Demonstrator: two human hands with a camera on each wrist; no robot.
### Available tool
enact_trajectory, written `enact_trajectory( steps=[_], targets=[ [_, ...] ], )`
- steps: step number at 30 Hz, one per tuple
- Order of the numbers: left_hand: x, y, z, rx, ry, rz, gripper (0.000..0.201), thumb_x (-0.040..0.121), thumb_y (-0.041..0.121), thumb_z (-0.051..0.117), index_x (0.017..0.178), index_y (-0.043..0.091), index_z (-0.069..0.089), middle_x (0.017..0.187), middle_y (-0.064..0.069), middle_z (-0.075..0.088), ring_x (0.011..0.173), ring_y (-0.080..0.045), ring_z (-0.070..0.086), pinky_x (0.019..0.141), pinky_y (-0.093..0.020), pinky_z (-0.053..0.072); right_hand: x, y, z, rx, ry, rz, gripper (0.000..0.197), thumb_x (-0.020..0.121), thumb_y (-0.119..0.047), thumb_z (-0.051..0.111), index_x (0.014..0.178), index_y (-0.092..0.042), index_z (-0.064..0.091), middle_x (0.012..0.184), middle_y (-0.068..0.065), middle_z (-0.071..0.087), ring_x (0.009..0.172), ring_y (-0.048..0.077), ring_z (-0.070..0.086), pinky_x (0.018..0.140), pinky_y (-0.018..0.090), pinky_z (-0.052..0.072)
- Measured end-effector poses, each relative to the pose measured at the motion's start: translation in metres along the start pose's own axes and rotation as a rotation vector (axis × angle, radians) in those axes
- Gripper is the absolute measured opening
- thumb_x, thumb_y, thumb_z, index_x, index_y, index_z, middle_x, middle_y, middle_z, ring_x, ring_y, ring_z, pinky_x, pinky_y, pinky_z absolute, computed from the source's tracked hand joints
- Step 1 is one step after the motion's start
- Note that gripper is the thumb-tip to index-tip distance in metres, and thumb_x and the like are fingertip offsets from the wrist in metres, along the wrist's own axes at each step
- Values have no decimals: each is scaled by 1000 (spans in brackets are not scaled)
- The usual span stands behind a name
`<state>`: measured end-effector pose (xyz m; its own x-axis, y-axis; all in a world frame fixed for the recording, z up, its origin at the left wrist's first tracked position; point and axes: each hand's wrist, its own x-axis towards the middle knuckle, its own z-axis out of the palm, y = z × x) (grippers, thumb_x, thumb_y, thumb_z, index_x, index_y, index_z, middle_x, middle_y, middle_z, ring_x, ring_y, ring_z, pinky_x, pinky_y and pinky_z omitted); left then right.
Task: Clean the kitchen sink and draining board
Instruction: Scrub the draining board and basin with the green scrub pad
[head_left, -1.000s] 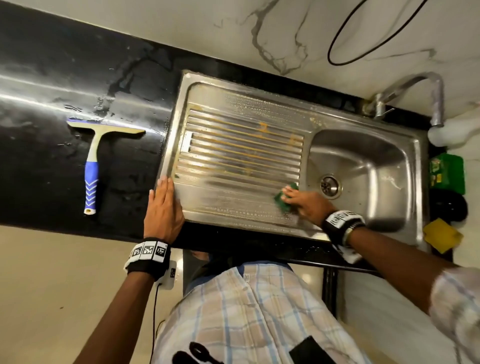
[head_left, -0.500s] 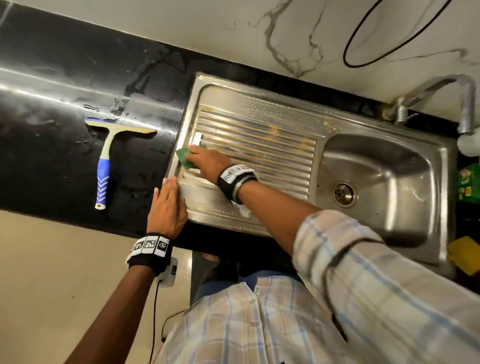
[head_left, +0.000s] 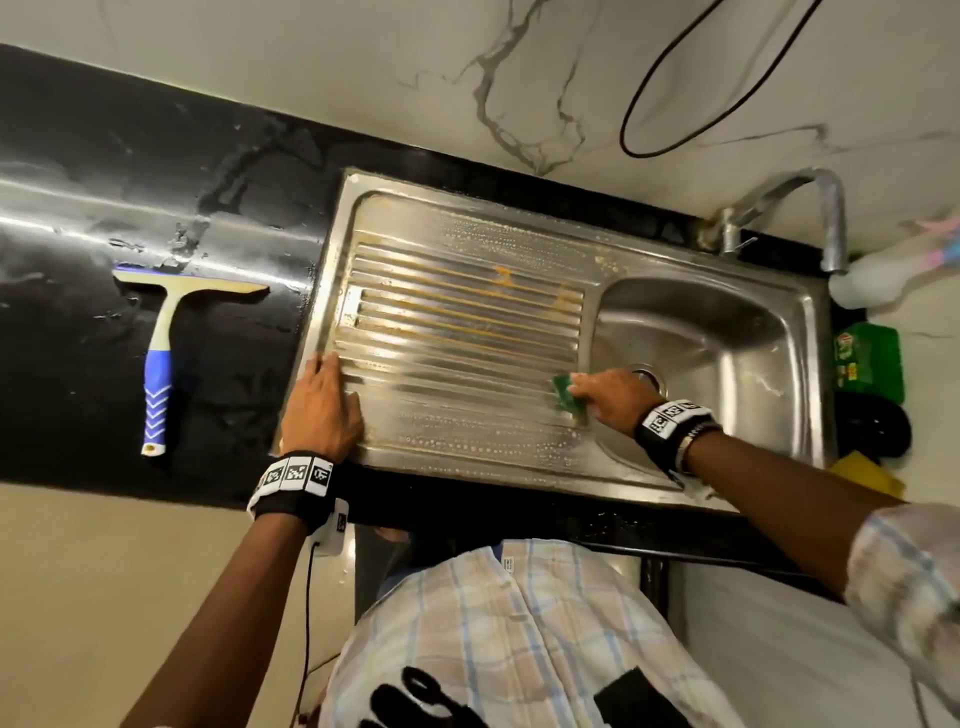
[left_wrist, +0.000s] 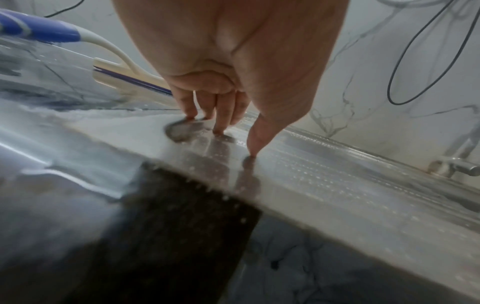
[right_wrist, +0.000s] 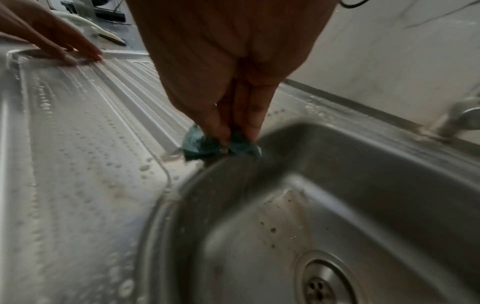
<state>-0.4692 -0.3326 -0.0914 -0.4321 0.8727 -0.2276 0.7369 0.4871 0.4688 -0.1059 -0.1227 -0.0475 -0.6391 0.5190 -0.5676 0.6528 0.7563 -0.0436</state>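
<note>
Head cam, looking down: stainless kitchen sink (head_left: 717, 332) w/ ribbed draining board (head_left: 457, 332) to its left, set in a black counter (head_left: 130, 208). Right hand (head_left: 615, 397) presses a small green scouring pad (head_left: 566, 396) onto the board's right end, just beside the basin edge. Right wrist cam shows the fingertips (right_wrist: 221, 131) curled down over the pad (right_wrist: 202, 144), pinching and crumpling it against wet steel.

Pad looks soft, light, easily squashed; best held from the top w/ fingers spread, since the soapy, beaded metal is probably slippery. Orange-brown stains remain in the upper ribs.

Left hand (head_left: 324, 410) lies flat on the board's front-left corner, fingers straight, holding nothing; left wrist cam shows the fingertips (left_wrist: 221, 127) touching the wet rim.

Blue-handled squeegee (head_left: 161, 338) lies on the counter, well apart to the left.
</note>
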Motion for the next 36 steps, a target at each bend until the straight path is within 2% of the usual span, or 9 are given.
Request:
enact_trajectory(
  steps=[3, 7, 11, 15, 19, 24, 26, 31, 36],
  targets=[
    [2, 1, -2, 38, -24, 9, 65, 82, 37, 68, 133, 5, 43, 134, -24, 49, 125, -42, 46, 101, -49, 45, 0, 7, -19, -73, -26, 76, 19, 88, -17, 58, 98, -21, 73, 98, 4, 74, 92, 29, 69, 67, 31, 46],
    [0, 1, -4, 81, -28, 1, 66, 81, 47, 70, 130, 6, 51, 136, -21, 50, 129, -39, 44, 103, -48, 43, 68, -60, -53, 100, 207, -173, 12, 83, -9, 64, 86, -19, 70, 84, 3, 71, 76, 28, 66, 61, 25, 35],
    [4, 2, -11, 105, -64, -5, 62, 83, 48, 68, 131, 12, 53, 138, -16, 50, 130, -35, 46, 96, -47, 47, 161, -166, -77, 152, 391, -357, 21, 83, -15, 57, 99, -21, 69, 98, 4, 68, 87, 29, 65, 69, 35, 51],
    [13, -13, -24, 35, -72, -20, 63, 82, 48, 70, 137, 25, 49, 139, -4, 53, 110, -37, 62, 86, -46, 53, 178, -226, -86, 199, 286, -251, 35, 96, -9, 45, 125, -18, 62, 135, 6, 55, 117, 28, 58, 73, 32, 47],
    [26, -26, -23, 89, -142, 103, 80, 81, 43, 73, 149, 20, 38, 157, -8, 30, 139, -31, 39, 109, -46, 40, 166, -189, -60, 197, 257, -220, 55, 93, 0, 48, 145, -20, 50, 161, 7, 34, 140, 29, 45, 101, 41, 51],
    [50, -18, -15, 291, -261, 199, 114, 68, 54, 81, 156, 17, 18, 162, -12, 7, 150, -32, -2, 118, -54, 16, 89, -75, -26, 163, 185, -24, 63, 84, 7, 53, 144, -15, 51, 156, 9, 43, 135, 30, 51, 98, 41, 52],
    [61, -15, -20, 367, -310, 205, 119, 64, 62, 79, 156, 19, 16, 163, -10, 6, 150, -32, -3, 118, -53, 11, 57, -34, -22, 107, 105, 66, 51, 87, 3, 51, 136, -12, 57, 147, 13, 53, 130, 31, 55, 99, 39, 50],
    [71, -19, -20, 408, -341, 215, 123, 59, 69, 77, 155, 24, 15, 163, -7, 10, 150, -29, 0, 117, -58, 5, 36, 13, -50, -7, 79, 308, 24, 95, -17, 51, 103, -10, 73, 102, 21, 72, 93, 42, 68, 73, 41, 52],
    [69, -20, -18, 398, -319, 182, 124, 58, 68, 78, 155, 27, 14, 163, -2, 8, 150, -26, -5, 117, -57, 0, 129, -77, -74, 268, 478, -104, 26, 81, -4, 54, 94, -12, 74, 92, 10, 73, 81, 33, 68, 68, 37, 55]
  ],
)
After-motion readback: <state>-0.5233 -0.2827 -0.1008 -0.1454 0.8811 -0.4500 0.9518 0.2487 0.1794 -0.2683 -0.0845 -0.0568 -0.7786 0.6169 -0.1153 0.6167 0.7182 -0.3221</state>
